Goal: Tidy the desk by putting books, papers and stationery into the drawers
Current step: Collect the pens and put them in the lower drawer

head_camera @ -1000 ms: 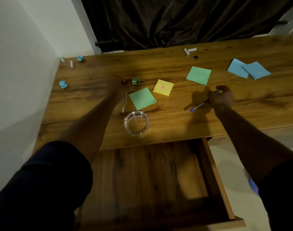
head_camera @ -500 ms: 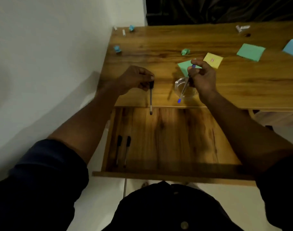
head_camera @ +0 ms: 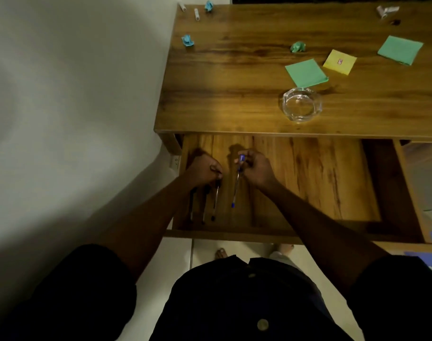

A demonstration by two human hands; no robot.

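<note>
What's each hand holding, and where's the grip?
Left hand: clear black-tipped pen, by its upper end. Right hand: clear blue-tipped pen, by its upper end.

My left hand [head_camera: 205, 169] pinches a black pen [head_camera: 216, 200] by its upper end inside the open wooden drawer [head_camera: 308, 180], just right of two black pens [head_camera: 204, 210] lying along the left wall. My right hand [head_camera: 255, 166] holds a blue pen [head_camera: 236, 188] alongside, slanted, apart from the black one.

In the drawer [head_camera: 308, 180] are, left to right: loose pens [head_camera: 204, 205], left pen [head_camera: 215, 203] in my left hand [head_camera: 204, 169], right pen [head_camera: 236, 190] in my right hand [head_camera: 255, 166].
</note>
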